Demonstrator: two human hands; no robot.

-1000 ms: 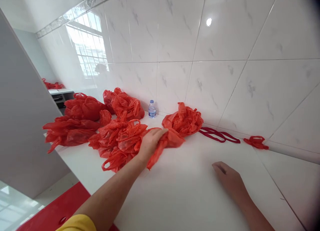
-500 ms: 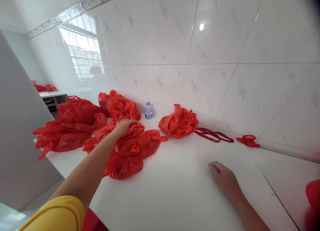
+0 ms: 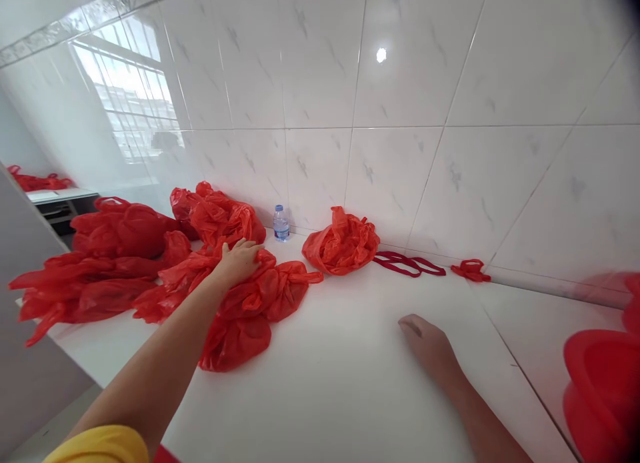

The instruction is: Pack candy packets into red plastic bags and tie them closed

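Your left hand: fingers spread, palm down atop the red bag heap, left of centre on the counter. Your right hand: loosely curled, nothing seen in it, well apart. Press lightly; thin plastic probably slips. Best steady the heap's near edge right-handed.

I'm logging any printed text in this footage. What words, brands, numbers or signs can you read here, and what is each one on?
No text can be read.
Clear bottle by the wall: its coloured label is too small to read.
Red bags: no lettering shows on the visible sides.
Wall tiles: grey marbling, no writing.
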